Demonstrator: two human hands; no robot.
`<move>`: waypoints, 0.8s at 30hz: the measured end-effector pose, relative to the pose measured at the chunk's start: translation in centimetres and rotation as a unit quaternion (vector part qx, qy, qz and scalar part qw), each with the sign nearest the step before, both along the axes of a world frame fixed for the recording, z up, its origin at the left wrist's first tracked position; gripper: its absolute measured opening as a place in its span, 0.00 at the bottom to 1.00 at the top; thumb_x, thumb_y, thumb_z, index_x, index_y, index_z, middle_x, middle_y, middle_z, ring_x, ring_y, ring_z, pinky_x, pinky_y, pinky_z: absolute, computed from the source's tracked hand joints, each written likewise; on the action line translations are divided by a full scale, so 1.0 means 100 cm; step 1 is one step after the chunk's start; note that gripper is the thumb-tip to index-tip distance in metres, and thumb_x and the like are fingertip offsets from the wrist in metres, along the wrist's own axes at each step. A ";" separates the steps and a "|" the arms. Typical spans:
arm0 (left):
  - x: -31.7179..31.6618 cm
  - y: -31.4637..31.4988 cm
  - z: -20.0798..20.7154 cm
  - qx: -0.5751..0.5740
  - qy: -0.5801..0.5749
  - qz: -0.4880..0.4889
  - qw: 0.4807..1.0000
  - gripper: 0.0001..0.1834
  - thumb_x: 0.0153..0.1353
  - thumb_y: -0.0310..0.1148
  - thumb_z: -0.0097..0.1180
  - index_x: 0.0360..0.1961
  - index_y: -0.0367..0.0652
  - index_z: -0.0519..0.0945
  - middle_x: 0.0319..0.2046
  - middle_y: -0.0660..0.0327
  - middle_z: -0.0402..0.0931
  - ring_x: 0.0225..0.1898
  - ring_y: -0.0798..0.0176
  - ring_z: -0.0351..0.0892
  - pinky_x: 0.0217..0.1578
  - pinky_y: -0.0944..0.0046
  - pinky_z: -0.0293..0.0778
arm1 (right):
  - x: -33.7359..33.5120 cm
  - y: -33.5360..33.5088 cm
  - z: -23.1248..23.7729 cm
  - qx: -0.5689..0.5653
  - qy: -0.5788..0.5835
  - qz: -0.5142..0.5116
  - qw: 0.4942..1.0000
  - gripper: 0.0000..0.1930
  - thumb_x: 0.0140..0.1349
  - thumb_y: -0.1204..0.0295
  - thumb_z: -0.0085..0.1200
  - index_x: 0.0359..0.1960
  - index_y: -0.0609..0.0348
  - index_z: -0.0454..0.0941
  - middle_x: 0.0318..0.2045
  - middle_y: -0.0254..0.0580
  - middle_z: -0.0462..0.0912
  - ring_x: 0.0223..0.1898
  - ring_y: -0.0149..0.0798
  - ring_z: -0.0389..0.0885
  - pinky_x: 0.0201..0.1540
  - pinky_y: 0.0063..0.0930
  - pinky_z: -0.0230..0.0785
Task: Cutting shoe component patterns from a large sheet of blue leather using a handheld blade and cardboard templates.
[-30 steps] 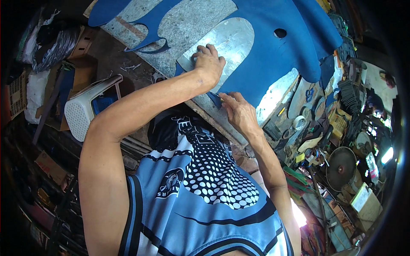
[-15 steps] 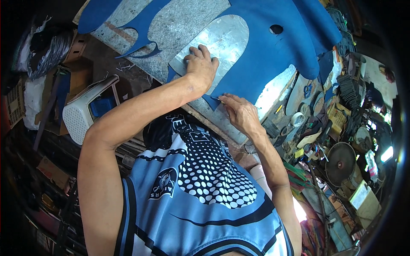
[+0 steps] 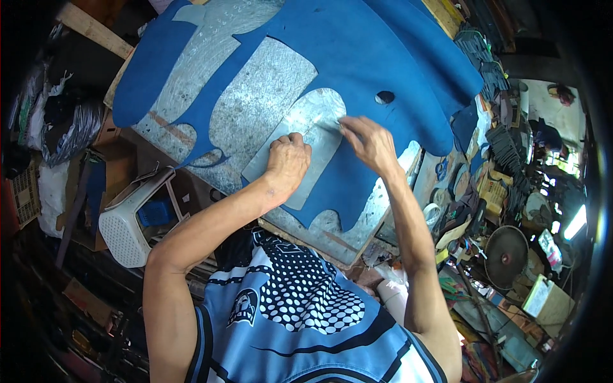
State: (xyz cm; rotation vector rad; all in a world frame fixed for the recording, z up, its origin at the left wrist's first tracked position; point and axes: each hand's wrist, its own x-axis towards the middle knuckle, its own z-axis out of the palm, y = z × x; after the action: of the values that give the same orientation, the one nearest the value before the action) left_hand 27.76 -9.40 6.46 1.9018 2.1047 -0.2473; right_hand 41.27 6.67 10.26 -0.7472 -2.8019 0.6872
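The left hand [image 3: 288, 161] presses flat, fingers curled, on a grey sole-shaped metal template [image 3: 305, 137] that lies on a blue sheet [image 3: 357, 51] spread over the galvanised surface [image 3: 255, 96], near its front edge. The right hand [image 3: 369, 142] pinches a thin tool, too small to identify, against the template's far rim. Cut-out gaps in the sheet expose the surface toward its left edge. A white plastic stool [image 3: 131, 220] stands beside the front-left corner.
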 end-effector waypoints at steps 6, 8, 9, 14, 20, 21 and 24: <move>-0.018 0.023 0.005 -0.007 0.035 -0.047 0.998 0.30 0.58 0.32 0.60 0.63 0.39 0.70 0.69 0.45 0.56 0.66 0.39 0.62 0.59 0.52 0.66 | -0.088 0.068 -0.023 0.008 -0.004 0.237 0.971 0.10 0.62 0.65 0.59 0.43 0.52 0.84 0.37 0.39 0.85 0.38 0.47 0.83 0.37 0.39 0.76; -0.022 0.028 0.010 -0.065 0.015 -0.048 0.997 0.34 0.57 0.32 0.60 0.66 0.39 0.67 0.71 0.45 0.52 0.69 0.36 0.57 0.63 0.51 0.63 | -0.106 0.077 -0.025 0.008 -0.050 0.322 0.945 0.10 0.62 0.64 0.60 0.43 0.50 0.85 0.37 0.36 0.86 0.40 0.44 0.84 0.40 0.38 0.76; -0.024 0.027 0.010 -0.056 0.000 -0.047 0.997 0.35 0.57 0.31 0.61 0.66 0.39 0.66 0.71 0.45 0.52 0.70 0.36 0.56 0.64 0.51 0.64 | -0.113 0.080 -0.028 0.002 -0.050 0.324 0.945 0.10 0.62 0.64 0.60 0.43 0.50 0.85 0.37 0.36 0.86 0.40 0.44 0.84 0.40 0.38 0.76; -0.024 0.026 0.006 -0.056 -0.021 -0.053 0.997 0.34 0.62 0.36 0.57 0.68 0.35 0.64 0.71 0.43 0.53 0.70 0.33 0.55 0.63 0.50 0.65 | -0.134 0.085 -0.030 -0.041 -0.066 0.409 0.909 0.10 0.60 0.65 0.61 0.42 0.49 0.86 0.38 0.35 0.87 0.42 0.43 0.84 0.45 0.37 0.76; -0.022 0.027 0.004 -0.039 -0.053 -0.033 0.997 0.35 0.55 0.30 0.62 0.65 0.34 0.67 0.70 0.41 0.54 0.70 0.31 0.54 0.63 0.52 0.69 | -0.142 0.086 -0.027 -0.057 -0.091 0.421 0.901 0.10 0.60 0.67 0.61 0.42 0.49 0.86 0.38 0.34 0.87 0.43 0.42 0.84 0.46 0.37 0.76; -0.022 0.028 0.004 -0.039 -0.044 -0.039 0.998 0.35 0.55 0.30 0.62 0.65 0.34 0.67 0.70 0.41 0.54 0.70 0.31 0.55 0.62 0.52 0.69 | -0.142 0.087 -0.028 -0.058 -0.092 0.421 0.901 0.10 0.60 0.67 0.61 0.42 0.49 0.86 0.38 0.34 0.87 0.43 0.42 0.84 0.46 0.37 0.76; -0.022 0.029 0.003 -0.035 -0.035 -0.044 0.998 0.35 0.55 0.30 0.62 0.64 0.34 0.67 0.69 0.40 0.54 0.69 0.31 0.56 0.61 0.54 0.71 | -0.140 0.087 -0.029 -0.062 -0.080 0.428 0.898 0.10 0.58 0.67 0.62 0.41 0.51 0.86 0.36 0.35 0.85 0.41 0.44 0.83 0.45 0.39 0.76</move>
State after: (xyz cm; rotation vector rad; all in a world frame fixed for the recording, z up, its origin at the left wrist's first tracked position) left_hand 25.61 -6.54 6.71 1.9364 1.9439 -0.2651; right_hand 27.29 15.42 7.32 0.5200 -3.1960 0.9487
